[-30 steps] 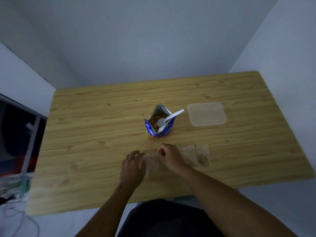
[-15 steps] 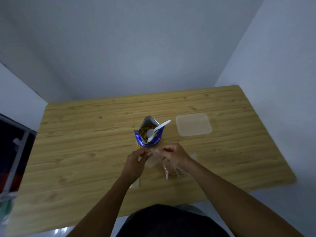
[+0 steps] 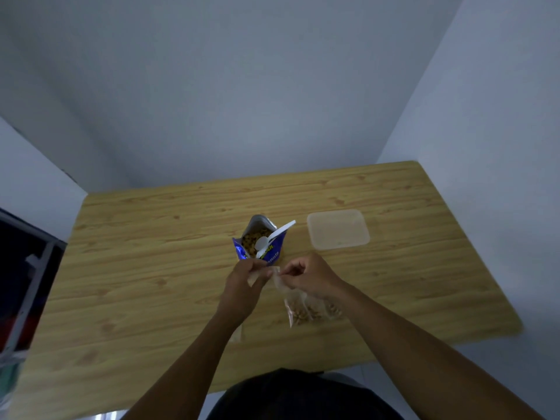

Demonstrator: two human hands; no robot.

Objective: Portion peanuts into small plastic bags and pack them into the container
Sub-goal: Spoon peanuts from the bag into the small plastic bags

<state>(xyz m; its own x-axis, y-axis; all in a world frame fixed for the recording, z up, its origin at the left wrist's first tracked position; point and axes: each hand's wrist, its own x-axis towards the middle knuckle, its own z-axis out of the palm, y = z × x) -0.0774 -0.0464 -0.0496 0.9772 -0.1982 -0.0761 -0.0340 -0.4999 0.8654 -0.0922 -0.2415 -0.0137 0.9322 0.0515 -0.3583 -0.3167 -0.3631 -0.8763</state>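
Evidently both grips are pinched together: the left hand (image 3: 247, 278) and the right hand (image 3: 312, 275) each nip an edge of one small clear plastic bag (image 3: 277, 280), held just above the wooden counter (image 3: 151, 268), thumb and fingertips clamped on the film. The bag's mouth looks as if it is being teased apart, so the step in hand is readying a bag for filling; whether it is open yet I cannot tell. Next the mouth needs spreading and one hand freeing for the white plastic spoon (image 3: 274, 237), which stands in the opened blue foil pack of peanuts (image 3: 274, 257) just beyond the hands. Filled small bags (image 3: 306, 309) lie on the counter beneath the right wrist. The translucent rectangular plastic container (image 3: 338, 228) sits farther off to the right, seemingly holding none.
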